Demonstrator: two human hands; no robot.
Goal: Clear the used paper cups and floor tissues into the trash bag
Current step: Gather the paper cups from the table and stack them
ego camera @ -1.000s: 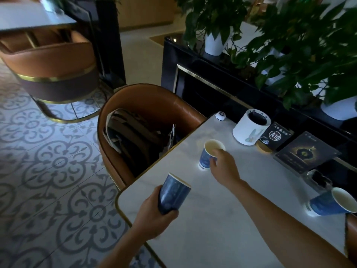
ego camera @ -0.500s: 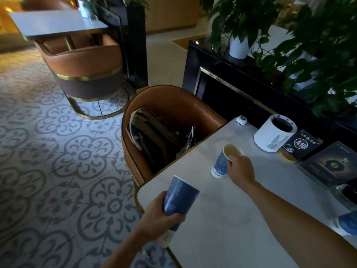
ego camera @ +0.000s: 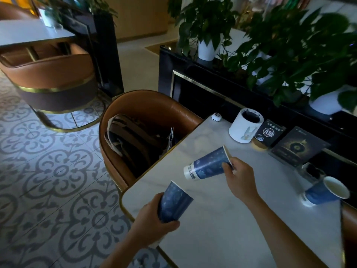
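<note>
My left hand grips a dark blue paper cup upright over the near corner of the white marble table. My right hand holds a second blue paper cup by its rim, tipped on its side above the table with its white base pointing left. A third blue cup stands tilted on the table at the right. No trash bag or tissues are in view.
A brown tub chair with a bag on its seat is tucked against the table's left side. A white cylinder holder, an A10 sign and a dark menu card sit at the back. Potted plants line the black divider. Patterned floor tiles lie left.
My right hand has lifted the second cup off the table and tipped it sideways, bringing it toward the cup in my left hand. The view has swung right.
</note>
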